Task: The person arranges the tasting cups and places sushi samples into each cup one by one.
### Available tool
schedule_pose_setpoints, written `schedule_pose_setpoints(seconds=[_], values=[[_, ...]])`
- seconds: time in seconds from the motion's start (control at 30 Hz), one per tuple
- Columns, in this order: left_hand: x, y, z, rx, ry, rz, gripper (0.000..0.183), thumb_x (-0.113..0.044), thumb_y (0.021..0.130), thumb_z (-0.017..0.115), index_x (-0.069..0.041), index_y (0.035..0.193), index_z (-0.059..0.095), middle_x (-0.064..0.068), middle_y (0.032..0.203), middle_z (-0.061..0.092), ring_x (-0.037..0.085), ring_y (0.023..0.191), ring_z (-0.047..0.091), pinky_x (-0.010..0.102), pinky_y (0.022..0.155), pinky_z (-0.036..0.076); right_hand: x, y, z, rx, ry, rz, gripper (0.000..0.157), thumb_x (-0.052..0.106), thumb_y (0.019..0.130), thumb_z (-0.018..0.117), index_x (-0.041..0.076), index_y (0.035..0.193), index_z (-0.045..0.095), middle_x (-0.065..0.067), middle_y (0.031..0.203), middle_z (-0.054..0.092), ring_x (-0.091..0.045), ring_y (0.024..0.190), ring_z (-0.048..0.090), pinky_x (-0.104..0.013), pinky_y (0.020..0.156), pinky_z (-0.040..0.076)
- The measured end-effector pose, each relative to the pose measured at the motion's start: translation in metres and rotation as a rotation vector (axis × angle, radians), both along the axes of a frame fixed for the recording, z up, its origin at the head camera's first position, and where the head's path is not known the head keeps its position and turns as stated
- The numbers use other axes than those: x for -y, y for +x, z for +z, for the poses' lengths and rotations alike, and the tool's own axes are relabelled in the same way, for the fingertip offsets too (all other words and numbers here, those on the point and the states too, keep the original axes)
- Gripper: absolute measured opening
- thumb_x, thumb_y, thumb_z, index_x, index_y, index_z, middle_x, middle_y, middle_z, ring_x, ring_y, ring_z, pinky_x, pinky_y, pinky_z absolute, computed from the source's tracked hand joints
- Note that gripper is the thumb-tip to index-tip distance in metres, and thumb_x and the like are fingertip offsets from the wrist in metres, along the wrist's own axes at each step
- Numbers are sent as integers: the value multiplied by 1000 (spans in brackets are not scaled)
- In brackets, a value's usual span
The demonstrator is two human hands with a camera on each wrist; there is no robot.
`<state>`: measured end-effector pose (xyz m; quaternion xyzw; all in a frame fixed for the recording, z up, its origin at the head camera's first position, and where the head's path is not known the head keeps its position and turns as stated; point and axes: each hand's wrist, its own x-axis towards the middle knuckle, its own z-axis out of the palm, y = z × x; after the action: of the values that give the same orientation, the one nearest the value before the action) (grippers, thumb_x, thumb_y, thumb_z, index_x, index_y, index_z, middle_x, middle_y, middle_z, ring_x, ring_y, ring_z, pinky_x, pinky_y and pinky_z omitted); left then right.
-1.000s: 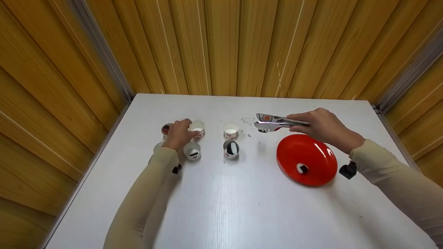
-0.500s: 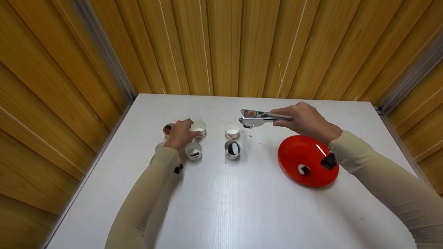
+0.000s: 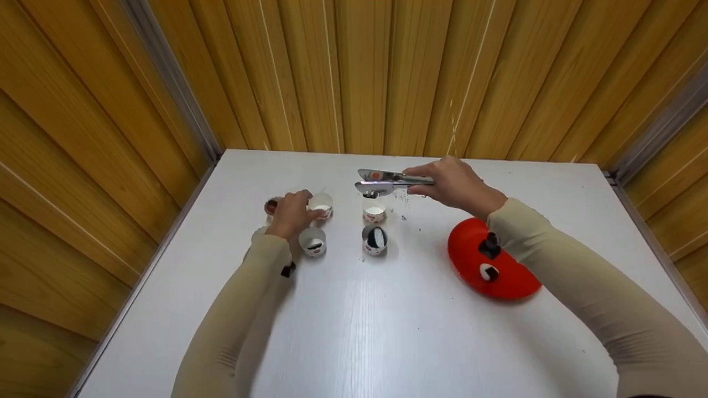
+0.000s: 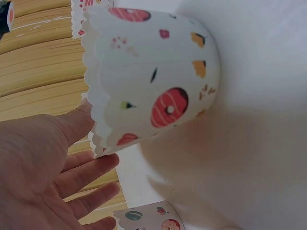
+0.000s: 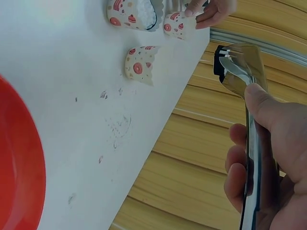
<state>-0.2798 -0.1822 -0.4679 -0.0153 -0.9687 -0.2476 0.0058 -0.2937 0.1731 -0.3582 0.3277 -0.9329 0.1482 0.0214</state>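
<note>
My right hand (image 3: 453,185) grips metal food tongs (image 3: 390,176) by the handles, held level above the table. Between the tong tips is a small sushi roll (image 4: 5,18), black outside with a pale, orange-centred end. Beneath the tips stands a white patterned paper baking cup (image 3: 374,214). My left hand (image 3: 291,214) holds another paper cup (image 4: 148,72) at its scalloped rim with thumb and forefinger, the other fingers spread. Nearer me, one cup (image 3: 375,247) contains a black-and-white sushi piece (image 3: 378,237).
A red plate (image 3: 464,249) at the right bears one white-and-black sushi piece (image 3: 489,271); my right sleeve partly covers it. Another cup (image 3: 314,246) has something dark inside. Behind my left hand a cup (image 3: 271,205) with reddish contents shows. Wooden panels (image 3: 359,77) border the table.
My right hand has moved left with the tongs and sushi roll, from near the plate to above the middle far cup. The left hand stays at its cup.
</note>
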Motion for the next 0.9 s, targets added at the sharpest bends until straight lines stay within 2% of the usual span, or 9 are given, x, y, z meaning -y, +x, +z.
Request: schedule_pose_setpoints(seconds=[0.3,0.5,0.73,0.9], values=[[-6,-4,1,62,19,50,55,-33,92,79,-1,134,63,17,126,68,32,114,62,49,103,48,30,-13,-5,36,-41,1,38,33,94,77,24,131,73,-2,101,77,-20,68,59,-31,57,49],[-10,-5,2,77,40,64,56,-34,92,80,-3,135,62,16,127,67,31,116,60,48,104,47,48,-18,-11,57,-52,0,38,35,95,76,24,131,73,-1,107,76,-20,75,61,-33,63,51],[-13,-4,3,64,43,52,60,-35,90,81,0,136,62,17,129,67,33,119,59,48,105,46,65,-22,-20,85,-46,-10,37,35,95,75,24,130,73,-1,104,76,-21,80,60,-35,67,51],[-13,-3,3,26,15,25,56,-34,91,80,2,131,64,17,120,70,30,108,63,45,96,51,76,-25,-26,47,-49,14,36,34,95,75,22,129,74,-1,104,78,-19,81,64,-37,71,53]])
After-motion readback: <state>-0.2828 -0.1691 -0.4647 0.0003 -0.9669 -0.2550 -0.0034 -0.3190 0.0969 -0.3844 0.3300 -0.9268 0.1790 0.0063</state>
